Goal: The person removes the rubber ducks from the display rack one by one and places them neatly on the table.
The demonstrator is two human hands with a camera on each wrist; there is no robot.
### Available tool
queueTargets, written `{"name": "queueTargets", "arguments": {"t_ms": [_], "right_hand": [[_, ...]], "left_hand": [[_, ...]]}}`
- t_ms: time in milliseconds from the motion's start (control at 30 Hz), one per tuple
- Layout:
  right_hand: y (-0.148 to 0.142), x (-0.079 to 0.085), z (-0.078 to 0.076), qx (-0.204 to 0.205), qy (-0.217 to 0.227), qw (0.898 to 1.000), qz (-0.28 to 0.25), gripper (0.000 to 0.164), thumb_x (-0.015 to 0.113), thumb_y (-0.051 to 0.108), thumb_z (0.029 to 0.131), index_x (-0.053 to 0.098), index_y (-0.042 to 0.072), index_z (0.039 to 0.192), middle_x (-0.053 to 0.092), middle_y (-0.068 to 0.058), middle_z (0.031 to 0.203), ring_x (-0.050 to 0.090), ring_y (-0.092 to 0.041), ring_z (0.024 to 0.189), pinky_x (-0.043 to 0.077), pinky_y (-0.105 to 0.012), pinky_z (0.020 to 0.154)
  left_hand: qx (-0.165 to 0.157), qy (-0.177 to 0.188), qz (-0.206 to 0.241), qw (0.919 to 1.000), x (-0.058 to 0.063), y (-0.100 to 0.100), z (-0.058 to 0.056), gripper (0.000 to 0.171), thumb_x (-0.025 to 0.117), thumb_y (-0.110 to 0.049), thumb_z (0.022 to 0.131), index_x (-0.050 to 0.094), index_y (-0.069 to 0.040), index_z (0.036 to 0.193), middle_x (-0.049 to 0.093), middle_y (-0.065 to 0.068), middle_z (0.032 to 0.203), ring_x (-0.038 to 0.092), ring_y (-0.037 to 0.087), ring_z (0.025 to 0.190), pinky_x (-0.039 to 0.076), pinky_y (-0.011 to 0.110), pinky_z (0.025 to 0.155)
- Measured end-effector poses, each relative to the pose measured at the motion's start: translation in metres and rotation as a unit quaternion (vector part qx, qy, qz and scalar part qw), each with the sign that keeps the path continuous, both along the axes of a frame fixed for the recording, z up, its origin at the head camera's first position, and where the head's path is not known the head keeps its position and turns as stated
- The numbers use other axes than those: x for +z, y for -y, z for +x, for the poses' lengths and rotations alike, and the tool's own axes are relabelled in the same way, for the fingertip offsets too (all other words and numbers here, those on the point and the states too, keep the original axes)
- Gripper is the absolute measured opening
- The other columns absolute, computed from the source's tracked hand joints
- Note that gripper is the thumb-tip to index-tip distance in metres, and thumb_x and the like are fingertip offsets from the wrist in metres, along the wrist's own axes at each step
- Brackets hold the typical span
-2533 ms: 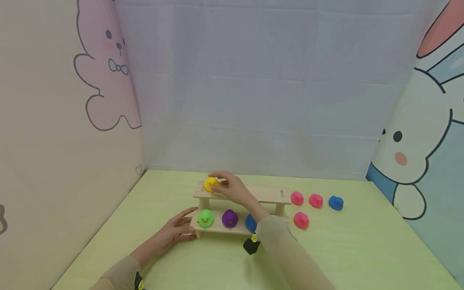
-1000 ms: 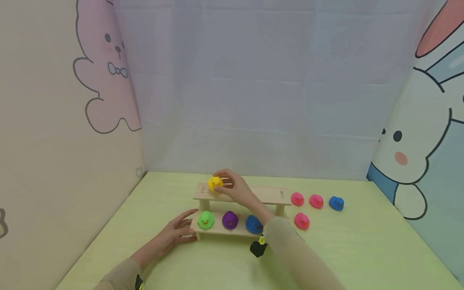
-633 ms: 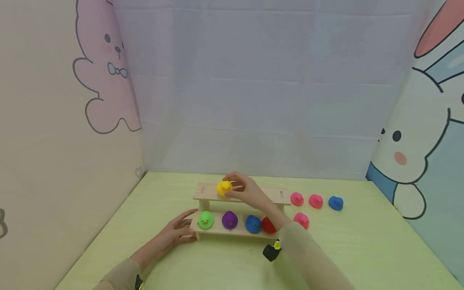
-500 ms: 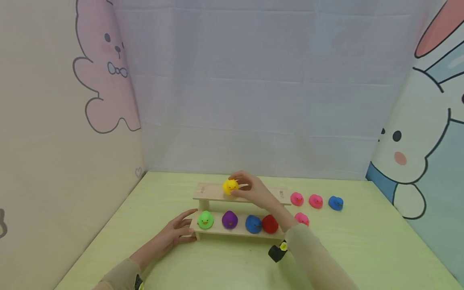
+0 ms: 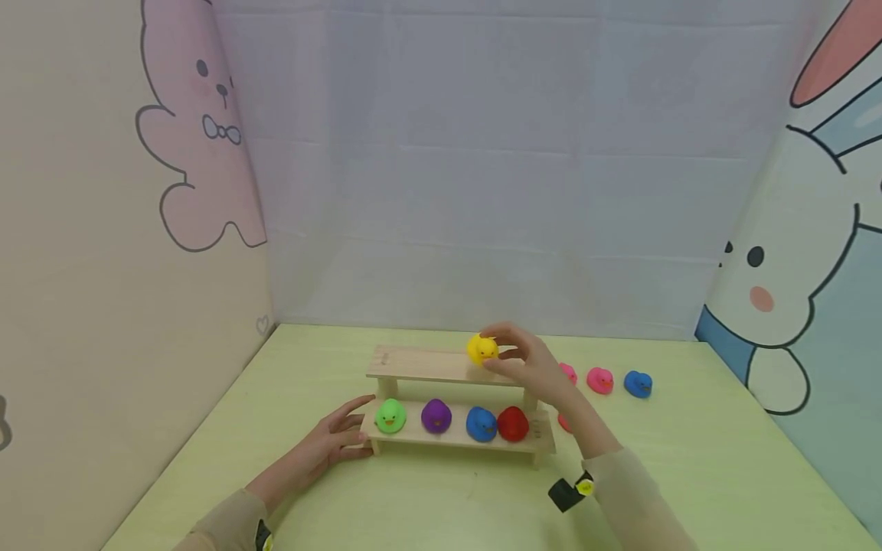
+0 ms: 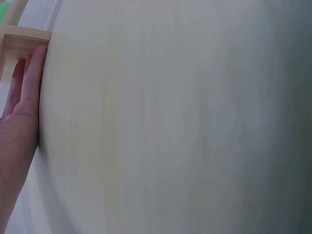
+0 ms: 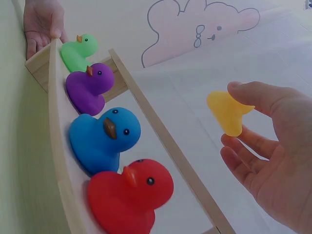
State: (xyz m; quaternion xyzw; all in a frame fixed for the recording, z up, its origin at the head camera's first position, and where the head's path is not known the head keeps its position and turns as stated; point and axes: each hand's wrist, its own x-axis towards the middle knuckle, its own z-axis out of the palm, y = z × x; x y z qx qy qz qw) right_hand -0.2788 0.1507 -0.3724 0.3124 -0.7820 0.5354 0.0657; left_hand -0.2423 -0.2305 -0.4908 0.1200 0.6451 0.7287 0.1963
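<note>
With our right hand (image 5: 529, 363) we pinch a yellow rubber duck (image 5: 480, 350) over the upper board (image 5: 426, 364) of a two-tier wooden stand (image 5: 451, 373), towards the right; our left hand (image 5: 328, 442), fingers loosely extended, touches the stand's left end; along the lower board (image 5: 414, 425) sit a green duck (image 5: 390, 416), a purple duck (image 5: 436, 416), a blue duck (image 5: 481, 424) and a red duck (image 5: 513, 424); pink ducks (image 5: 600, 380) rest on the surface (image 5: 393, 505).

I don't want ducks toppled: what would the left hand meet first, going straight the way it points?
The wooden stand; the left hand seems to touch its end beside the green duck.
</note>
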Motion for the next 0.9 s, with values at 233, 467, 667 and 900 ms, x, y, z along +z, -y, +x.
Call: {"name": "queueTargets", "arguments": {"t_ms": [233, 467, 667, 900], "right_hand": [[-0.028, -0.004, 0.011, -0.033, -0.011, 0.999, 0.007, 0.037, 0.071, 0.011, 0.090, 0.059, 0.011, 0.125, 0.058, -0.003, 0.125, 0.053, -0.025, 0.113, 0.050, -0.045, 0.092], [-0.054, -0.015, 0.021, -0.069, -0.012, 0.998, 0.002, 0.040, 0.071, 0.007, 0.090, 0.058, 0.009, 0.128, 0.057, -0.009, 0.129, 0.053, -0.028, 0.115, 0.050, -0.026, 0.089], [-0.072, -0.028, 0.029, -0.089, -0.055, 0.994, -0.025, 0.042, 0.070, 0.001, 0.089, 0.056, 0.005, 0.129, 0.055, -0.012, 0.132, 0.053, -0.016, 0.114, 0.050, -0.028, 0.091], [-0.101, -0.041, 0.038, -0.141, -0.076, 0.987, -0.015, 0.045, 0.069, -0.002, 0.089, 0.056, 0.005, 0.131, 0.054, -0.012, 0.133, 0.055, -0.004, 0.108, 0.048, -0.018, 0.087]], "left_hand": [[-0.001, -0.001, 0.001, 1.0000, -0.001, 0.001, -0.001, 0.070, 0.058, -0.001, 0.096, 0.023, -0.013, 0.155, 0.037, 0.023, 0.142, 0.053, 0.033, 0.120, 0.047, 0.048, 0.095], [-0.003, -0.005, 0.000, 1.0000, -0.002, 0.001, -0.001, 0.070, 0.058, -0.002, 0.096, 0.023, -0.012, 0.156, 0.038, 0.023, 0.142, 0.053, 0.033, 0.119, 0.047, 0.047, 0.095], [0.000, -0.002, 0.004, 1.0000, -0.003, 0.001, -0.002, 0.071, 0.059, -0.001, 0.095, 0.023, -0.011, 0.155, 0.038, 0.024, 0.142, 0.053, 0.033, 0.119, 0.047, 0.048, 0.095], [-0.002, -0.002, 0.003, 1.0000, -0.002, 0.000, -0.002, 0.071, 0.059, -0.001, 0.095, 0.022, -0.011, 0.156, 0.035, 0.026, 0.143, 0.053, 0.033, 0.120, 0.047, 0.047, 0.095]]}}
